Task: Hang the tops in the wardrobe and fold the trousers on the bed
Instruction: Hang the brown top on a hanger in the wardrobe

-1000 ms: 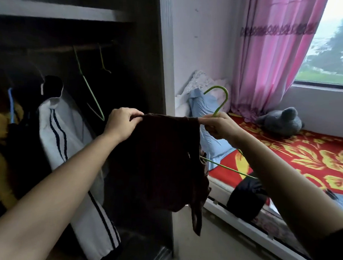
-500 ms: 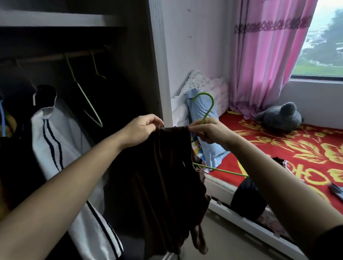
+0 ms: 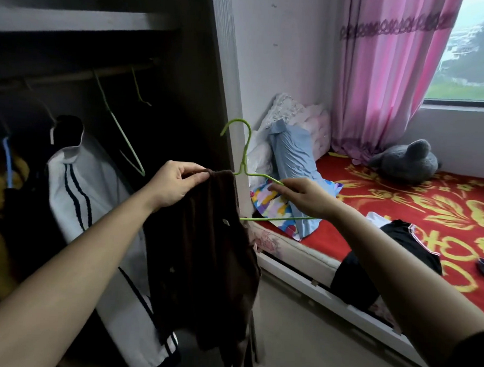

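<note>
We see dark brown top (image 3: 203, 251) hanging limp off one arm of green wire hanger (image 3: 245, 155), hook upright, beside open wardrobe (image 3: 221, 70).

1. No word, number, brand or sign can be read anywhere in the view.
2. The red bedspread (image 3: 402, 200) bears large yellow ornament. Some shapes near its right edge could be characters, but they cannot be made out.
3. The brown top (image 3: 203, 254) carries a small pale tag (image 3: 225, 222) on its front, too small and blurred to show any lettering.
</note>
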A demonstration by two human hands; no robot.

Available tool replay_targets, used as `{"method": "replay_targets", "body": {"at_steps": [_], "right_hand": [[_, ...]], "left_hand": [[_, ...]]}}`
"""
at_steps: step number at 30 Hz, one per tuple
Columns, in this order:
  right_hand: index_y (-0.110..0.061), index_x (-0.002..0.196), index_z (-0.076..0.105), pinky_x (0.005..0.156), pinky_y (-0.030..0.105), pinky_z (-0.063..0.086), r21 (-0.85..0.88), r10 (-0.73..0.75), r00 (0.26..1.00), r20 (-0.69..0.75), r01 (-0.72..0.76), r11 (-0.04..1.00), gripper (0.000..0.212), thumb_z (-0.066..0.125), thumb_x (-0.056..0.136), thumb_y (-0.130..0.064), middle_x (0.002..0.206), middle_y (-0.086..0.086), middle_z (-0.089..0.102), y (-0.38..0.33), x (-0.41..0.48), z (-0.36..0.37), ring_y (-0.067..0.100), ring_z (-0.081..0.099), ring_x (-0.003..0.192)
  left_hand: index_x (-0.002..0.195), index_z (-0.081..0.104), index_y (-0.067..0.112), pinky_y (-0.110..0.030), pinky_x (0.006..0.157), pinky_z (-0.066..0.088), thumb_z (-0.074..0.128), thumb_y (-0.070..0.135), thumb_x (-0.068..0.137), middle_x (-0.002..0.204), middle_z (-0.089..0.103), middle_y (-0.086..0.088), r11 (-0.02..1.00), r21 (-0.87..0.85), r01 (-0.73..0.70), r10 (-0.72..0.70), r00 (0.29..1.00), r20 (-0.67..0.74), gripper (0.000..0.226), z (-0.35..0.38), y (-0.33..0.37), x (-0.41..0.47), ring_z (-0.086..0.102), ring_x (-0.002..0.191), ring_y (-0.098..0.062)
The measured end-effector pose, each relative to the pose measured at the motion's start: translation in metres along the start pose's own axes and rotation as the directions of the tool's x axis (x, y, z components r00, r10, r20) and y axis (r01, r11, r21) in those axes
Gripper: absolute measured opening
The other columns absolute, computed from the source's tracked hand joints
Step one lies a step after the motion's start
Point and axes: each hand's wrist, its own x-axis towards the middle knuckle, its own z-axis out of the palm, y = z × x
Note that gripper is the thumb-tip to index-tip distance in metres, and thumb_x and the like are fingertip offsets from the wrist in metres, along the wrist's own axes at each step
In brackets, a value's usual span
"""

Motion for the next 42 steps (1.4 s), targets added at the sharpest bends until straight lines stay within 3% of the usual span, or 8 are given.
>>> {"method": "replay_targets", "body": {"at_steps": [5,9,15,21,24,28,31,42], "right_hand": [[-0.019,0.104,0.073,0.054,0.017,0.035,-0.017,-0.104,0.994,0.035,0.105,0.994,0.022,0.056,0.101,-0.033,0.057,-0.009,0.05,-0.017,0.007,0.028,0.004,0.043,0.052],[-0.019,0.118,0.07,0.075,0.034,0.043,-0.124,-0.134,0.986,-0.097,0.121,0.985,0.031,0.059,0.098,-0.039,0.087,0.004,0.062,-0.01,0.007,0.046,0.01,0.054,0.077],[-0.017,0.129,0.063,0.088,0.04,0.038,-0.651,-0.545,0.705,-0.453,0.156,0.743,0.044,0.063,0.087,-0.031,0.124,0.008,0.053,-0.017,-0.013,0.077,0.027,0.05,0.109],[-0.023,0.136,0.055,0.061,0.028,0.048,-0.298,-0.363,0.922,-0.132,0.312,0.902,0.047,0.059,0.092,-0.038,0.128,-0.003,0.052,-0.027,-0.011,0.095,0.016,0.065,0.088],[-0.022,0.131,0.055,0.064,0.032,0.053,-0.33,-0.399,0.917,-0.023,0.37,0.869,0.044,0.059,0.089,-0.037,0.132,-0.006,0.052,-0.031,-0.004,0.1,0.015,0.065,0.088],[-0.02,0.105,0.051,0.062,0.035,0.047,-0.31,-0.377,0.922,0.089,0.385,0.869,0.029,0.065,0.087,-0.038,0.094,-0.008,0.055,-0.038,-0.002,0.095,0.014,0.054,0.075],[-0.021,0.114,0.045,0.065,0.037,0.05,-0.308,-0.276,0.932,0.234,0.34,0.888,0.04,0.065,0.088,-0.042,0.087,-0.002,0.062,-0.036,-0.003,0.093,0.018,0.058,0.074],[-0.014,0.094,0.066,0.066,0.017,0.042,-0.31,-0.373,0.921,0.115,0.39,0.867,0.01,0.067,0.085,-0.017,0.081,-0.008,0.06,-0.005,-0.01,0.074,0.01,0.063,0.072]], "left_hand": [[0.103,0.077,0.018,-0.021,0.09,0.053,0.071,0.032,0.09,0.095,0.076,0.005,0.997,0.073,0.002,-0.001,1.0,-0.014,0.02,0.022,0.013,-0.002,0.069,0.094,-0.005],[0.103,0.077,0.019,-0.028,0.091,0.055,0.079,0.028,0.082,0.093,0.075,0.009,0.992,0.123,-0.017,0.035,0.988,-0.149,0.022,0.025,0.005,-0.001,0.07,0.092,-0.005],[0.109,0.074,0.015,-0.024,0.097,0.051,0.071,0.017,0.09,0.103,0.074,0.005,0.997,0.008,-0.077,0.076,0.949,-0.305,0.019,0.018,0.004,0.0,0.068,0.101,-0.006],[0.111,0.074,0.011,-0.013,0.091,0.049,0.069,0.015,0.092,0.102,0.073,0.006,0.992,-0.059,-0.108,0.082,0.937,-0.34,0.02,0.015,0.019,0.002,0.067,0.099,0.0],[0.11,0.074,0.009,-0.016,0.093,0.05,0.069,0.013,0.092,0.104,0.074,0.003,0.988,-0.034,-0.151,0.134,0.944,-0.302,0.02,0.016,0.025,0.001,0.068,0.101,-0.003],[0.111,0.074,0.008,-0.023,0.096,0.052,0.069,0.013,0.091,0.105,0.074,0.0,0.981,0.0,-0.192,0.185,0.947,-0.262,0.021,0.012,0.027,0.0,0.068,0.105,-0.009],[0.109,0.075,0.008,-0.019,0.091,0.051,0.069,0.014,0.092,0.103,0.074,0.001,0.98,0.002,-0.2,0.193,0.942,-0.275,0.019,0.007,0.026,-0.003,0.068,0.103,-0.008],[0.09,0.079,0.023,-0.022,0.079,0.056,0.077,0.041,0.083,0.086,0.075,0.006,0.999,0.053,-0.012,0.032,0.914,-0.403,0.019,-0.015,-0.021,-0.018,0.071,0.085,-0.007]]}}
